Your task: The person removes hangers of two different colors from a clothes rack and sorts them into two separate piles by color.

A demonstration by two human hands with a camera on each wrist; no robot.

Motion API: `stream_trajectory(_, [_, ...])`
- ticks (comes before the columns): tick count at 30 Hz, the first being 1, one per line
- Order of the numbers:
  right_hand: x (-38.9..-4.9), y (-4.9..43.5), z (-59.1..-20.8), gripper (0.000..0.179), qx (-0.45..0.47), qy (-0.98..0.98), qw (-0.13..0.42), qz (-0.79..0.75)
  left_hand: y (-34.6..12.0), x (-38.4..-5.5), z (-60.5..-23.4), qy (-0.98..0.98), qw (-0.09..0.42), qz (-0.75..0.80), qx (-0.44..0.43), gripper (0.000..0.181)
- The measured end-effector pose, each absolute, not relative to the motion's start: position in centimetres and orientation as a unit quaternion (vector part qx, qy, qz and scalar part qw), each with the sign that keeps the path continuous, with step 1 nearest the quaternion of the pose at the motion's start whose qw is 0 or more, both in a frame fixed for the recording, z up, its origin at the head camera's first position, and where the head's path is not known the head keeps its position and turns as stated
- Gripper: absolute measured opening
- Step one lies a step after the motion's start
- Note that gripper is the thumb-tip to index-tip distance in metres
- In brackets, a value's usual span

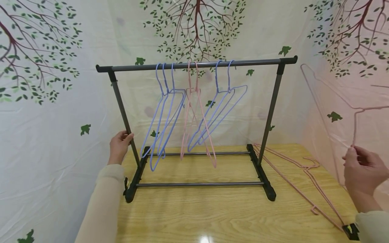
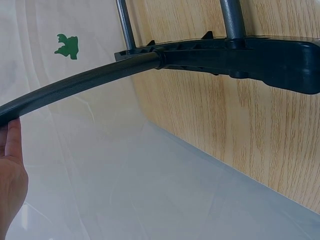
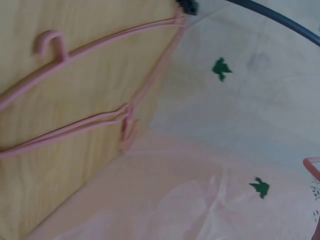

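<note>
At centre left, the left rack post (image 1: 122, 108) is grasped by the left hand (image 1: 119, 147); from the rail (image 1: 258, 63) across the centre, shown hung in the head view alone, are five blue hangers (image 1: 217, 79) and two pink hangers (image 1: 190, 79); at far right, one upturned hanger (image 1: 355, 126), also pink, is pinched by its hook, its body above the right hand (image 1: 364, 168)

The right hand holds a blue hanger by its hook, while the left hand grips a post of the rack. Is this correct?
Not quite: the hanger in the right hand is pink, as the head view shows. The left hand does grip a post of the rack.
</note>
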State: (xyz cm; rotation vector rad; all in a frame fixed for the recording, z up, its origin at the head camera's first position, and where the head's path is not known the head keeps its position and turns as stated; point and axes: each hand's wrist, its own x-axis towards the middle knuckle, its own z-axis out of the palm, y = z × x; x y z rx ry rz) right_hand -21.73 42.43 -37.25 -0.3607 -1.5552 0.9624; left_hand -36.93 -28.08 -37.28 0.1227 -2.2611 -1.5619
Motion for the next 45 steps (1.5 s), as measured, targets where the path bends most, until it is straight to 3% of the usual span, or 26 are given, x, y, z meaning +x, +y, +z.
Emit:
stream_trajectory(4, [-21.9, 42.8, -38.7, 0.025, -0.124, -0.703, 0.583, 0.387, -28.1, -36.9, -37.2, -0.808, 0.196, -0.554, 0.045, 0.044])
stream_trajectory(16, [-22.0, 43.5, -43.7, 0.016, -0.075, -0.821, 0.456, 0.335, -28.1, -36.9, -37.3, -0.810, 0.193, -0.552, 0.044, 0.048])
stream_trajectory(23, [-21.5, 43.9, -46.1, 0.022, -0.046, -0.887, 0.343, 0.307, -28.1, -37.0, -37.2, -0.811, 0.196, -0.549, 0.047, 0.045])
stream_trajectory(33, [-21.1, 45.5, -47.6, 0.053, -0.101, -0.908, 0.162, 0.374, -28.0, -37.0, -37.3, -0.813, 0.195, -0.547, 0.044, 0.047])
stream_trajectory(45, [-22.2, 47.8, -48.8, 0.052, -0.120, -0.923, 0.121, 0.344, -28.0, -37.0, -37.3, -0.810, 0.194, -0.552, 0.044, 0.047])
